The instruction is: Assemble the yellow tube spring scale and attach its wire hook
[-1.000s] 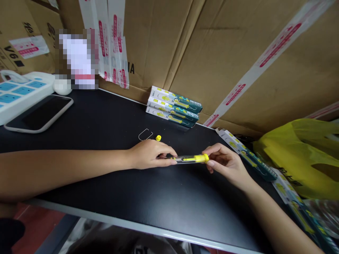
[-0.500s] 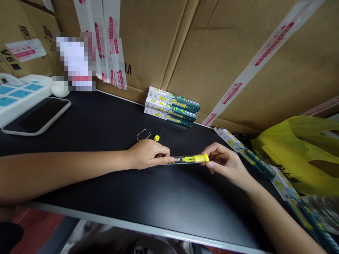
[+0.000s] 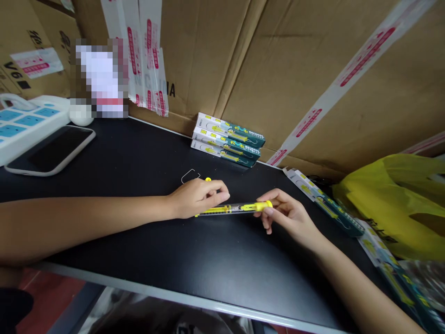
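We see a slim, clear tube (image 3: 233, 209) lying crosswise over the bench (image 3: 222, 260), its yellow end cap (image 3: 267, 205) pinched in our right fingers (image 3: 277, 216). Inside, we make out a yellow strip (image 3: 216, 210) with dark marks toward the left, a metallic spring (image 3: 236, 208) near the middle, and a slotted yellow piece (image 3: 249, 207) beside the cap.

The tube (image 3: 235, 209) looks like clear, glossy plastic, the wire (image 3: 187, 173) smooth metal, the surface (image 3: 222, 260) satiny, the bag (image 3: 378, 195) filmy plastic, the cartons (image 3: 295, 69) matt cardboard.
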`<state>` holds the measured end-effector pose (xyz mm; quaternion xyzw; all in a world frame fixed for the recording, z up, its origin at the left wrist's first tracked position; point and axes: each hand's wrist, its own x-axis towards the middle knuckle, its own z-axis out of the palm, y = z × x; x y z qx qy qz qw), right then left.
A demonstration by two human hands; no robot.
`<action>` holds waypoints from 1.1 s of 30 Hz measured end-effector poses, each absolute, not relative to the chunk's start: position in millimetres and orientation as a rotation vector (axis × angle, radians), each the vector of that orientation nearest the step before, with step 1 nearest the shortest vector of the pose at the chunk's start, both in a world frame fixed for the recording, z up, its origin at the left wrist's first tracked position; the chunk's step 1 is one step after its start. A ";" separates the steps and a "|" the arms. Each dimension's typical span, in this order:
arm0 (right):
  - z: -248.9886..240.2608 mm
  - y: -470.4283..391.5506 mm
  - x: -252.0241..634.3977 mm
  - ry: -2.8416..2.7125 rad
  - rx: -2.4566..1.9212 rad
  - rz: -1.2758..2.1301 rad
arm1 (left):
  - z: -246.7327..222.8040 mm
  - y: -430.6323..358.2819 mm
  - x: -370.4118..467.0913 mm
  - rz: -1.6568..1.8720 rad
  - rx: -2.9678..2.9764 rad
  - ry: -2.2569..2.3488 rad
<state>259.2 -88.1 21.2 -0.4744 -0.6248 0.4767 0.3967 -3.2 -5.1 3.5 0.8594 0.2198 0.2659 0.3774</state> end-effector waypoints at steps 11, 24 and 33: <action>19.5 -66.8 288.5 -1.367 -1.228 1.443 | 2.7 -2.0 -4.1 0.642 1.925 0.309; 17.7 -75.8 273.0 -1.424 -1.163 1.439 | -0.7 -2.2 -7.9 0.772 1.967 0.311; 18.1 -81.6 266.8 -1.533 -1.144 1.232 | -0.3 0.9 -3.2 0.744 1.650 0.472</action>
